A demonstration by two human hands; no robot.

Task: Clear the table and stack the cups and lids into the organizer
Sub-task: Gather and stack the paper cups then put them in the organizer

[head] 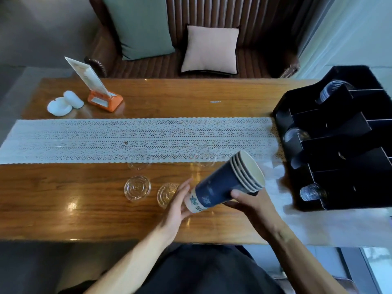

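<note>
Now both hands are on the stack of blue paper cups [229, 181], tilted with its open mouths aimed toward the black organizer [339, 149]. Right hand [252, 203] is wrapped under the stack's middle, fingers closed around it; left hand [180, 203] lies open, palm flat against the stack's base. The stack hangs above the wooden table [84, 200], just short of the organizer. Left of the stack, clear lids [137, 188] lie on the wood, and two more sit at the lace runner's [127, 136] near edge.
</note>
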